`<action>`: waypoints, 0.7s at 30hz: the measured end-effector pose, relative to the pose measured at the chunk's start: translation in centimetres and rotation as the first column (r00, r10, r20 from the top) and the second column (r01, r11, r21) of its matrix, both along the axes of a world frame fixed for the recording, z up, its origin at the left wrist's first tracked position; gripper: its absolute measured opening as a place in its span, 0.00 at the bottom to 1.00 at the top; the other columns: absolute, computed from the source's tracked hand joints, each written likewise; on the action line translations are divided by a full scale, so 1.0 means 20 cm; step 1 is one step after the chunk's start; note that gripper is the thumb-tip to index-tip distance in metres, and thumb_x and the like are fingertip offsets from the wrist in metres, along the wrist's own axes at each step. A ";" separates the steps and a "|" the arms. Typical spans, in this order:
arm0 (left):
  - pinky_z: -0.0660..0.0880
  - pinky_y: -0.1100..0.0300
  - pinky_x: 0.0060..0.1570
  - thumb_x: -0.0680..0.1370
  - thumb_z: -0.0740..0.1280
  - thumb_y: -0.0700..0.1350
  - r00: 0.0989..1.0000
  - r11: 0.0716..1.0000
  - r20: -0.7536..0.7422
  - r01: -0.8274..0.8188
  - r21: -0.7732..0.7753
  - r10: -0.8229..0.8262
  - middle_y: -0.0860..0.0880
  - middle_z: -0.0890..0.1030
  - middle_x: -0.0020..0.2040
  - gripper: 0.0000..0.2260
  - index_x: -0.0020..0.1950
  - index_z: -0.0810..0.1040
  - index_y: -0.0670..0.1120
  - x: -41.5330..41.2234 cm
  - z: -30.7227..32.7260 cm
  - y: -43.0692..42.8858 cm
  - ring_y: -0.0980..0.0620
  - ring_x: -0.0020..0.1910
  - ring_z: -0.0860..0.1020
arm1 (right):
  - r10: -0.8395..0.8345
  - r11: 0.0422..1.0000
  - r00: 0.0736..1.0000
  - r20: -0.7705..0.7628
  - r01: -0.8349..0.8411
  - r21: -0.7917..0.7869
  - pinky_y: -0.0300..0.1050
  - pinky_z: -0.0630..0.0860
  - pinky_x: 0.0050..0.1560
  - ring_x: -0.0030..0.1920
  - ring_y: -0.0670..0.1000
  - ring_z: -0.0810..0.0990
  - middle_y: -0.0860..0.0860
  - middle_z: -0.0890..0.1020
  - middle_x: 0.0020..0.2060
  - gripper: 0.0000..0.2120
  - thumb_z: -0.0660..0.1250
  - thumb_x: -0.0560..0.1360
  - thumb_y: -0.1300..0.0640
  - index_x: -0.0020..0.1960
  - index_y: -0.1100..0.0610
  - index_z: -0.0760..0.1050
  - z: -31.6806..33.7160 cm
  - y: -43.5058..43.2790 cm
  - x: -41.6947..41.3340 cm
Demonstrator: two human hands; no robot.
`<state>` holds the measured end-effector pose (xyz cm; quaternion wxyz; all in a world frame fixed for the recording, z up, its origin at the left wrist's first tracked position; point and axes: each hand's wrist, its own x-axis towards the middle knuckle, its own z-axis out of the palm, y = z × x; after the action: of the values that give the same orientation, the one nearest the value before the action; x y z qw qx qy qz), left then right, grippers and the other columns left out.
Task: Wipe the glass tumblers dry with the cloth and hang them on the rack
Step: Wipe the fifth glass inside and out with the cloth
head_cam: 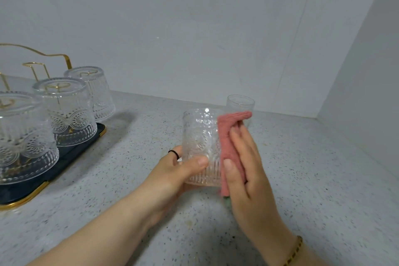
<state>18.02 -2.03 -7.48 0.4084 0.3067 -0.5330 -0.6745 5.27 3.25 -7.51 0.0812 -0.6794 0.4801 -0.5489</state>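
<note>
- My left hand (178, 170) grips the embossed tumbler (198, 136) at frame centre; I'd turn it steadily.
- My right hand (246, 170), fingers flat, presses the pink cloth (226, 136) against its right wall; I'd use light pressure over its full height.

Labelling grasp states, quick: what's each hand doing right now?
Left hand: grips the glass tumbler, thumb curled round it.
Right hand: fingers straight, pressing the pink cloth against the tumbler.

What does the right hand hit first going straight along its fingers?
Probably the small glass standing just beyond the cloth; depth is unclear, so the right hand might miss it.
</note>
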 end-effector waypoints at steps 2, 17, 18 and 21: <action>0.79 0.62 0.41 0.51 0.75 0.55 0.998 0.999 0.034 0.051 -0.012 -0.050 0.44 0.84 0.48 0.40 0.60 0.73 0.41 -0.01 0.00 0.02 0.48 0.46 0.83 | 0.007 0.998 0.996 0.094 -0.013 0.057 0.33 0.66 0.63 0.66 0.36 0.64 0.38 0.62 0.68 0.20 0.49 0.72 0.44 0.63 0.34 0.52 0.02 0.00 -0.03; 0.79 0.60 0.45 0.53 0.78 0.54 0.979 0.984 -0.119 0.170 0.049 -0.164 0.39 0.83 0.50 0.36 0.55 0.78 0.37 -0.01 0.01 0.03 0.46 0.48 0.82 | 0.004 0.999 0.988 0.152 -0.011 0.046 0.31 0.67 0.61 0.65 0.37 0.66 0.37 0.63 0.66 0.20 0.52 0.72 0.44 0.64 0.35 0.55 0.04 0.02 -0.03; 0.79 0.60 0.47 0.52 0.79 0.56 0.970 0.979 -0.148 0.202 0.041 -0.194 0.39 0.83 0.51 0.37 0.55 0.79 0.37 -0.01 0.01 0.03 0.46 0.50 0.82 | 0.047 0.989 0.967 0.251 -0.080 0.124 0.37 0.76 0.52 0.58 0.43 0.75 0.40 0.70 0.63 0.21 0.54 0.73 0.42 0.66 0.36 0.55 0.05 0.02 -0.03; 0.78 0.63 0.45 0.51 0.79 0.59 0.972 0.979 -0.138 0.198 0.055 -0.189 0.44 0.84 0.50 0.29 0.47 0.85 0.45 0.01 0.02 0.02 0.50 0.49 0.82 | 0.075 0.935 0.907 0.415 -0.208 0.288 0.45 0.79 0.27 0.35 0.54 0.81 0.45 0.79 0.48 0.25 0.54 0.72 0.44 0.69 0.42 0.57 0.05 0.04 -0.02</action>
<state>18.23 -1.57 -7.13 0.3645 0.2218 -0.5089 -0.7477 4.83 4.03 -6.46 0.3279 -0.5645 0.4862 -0.5810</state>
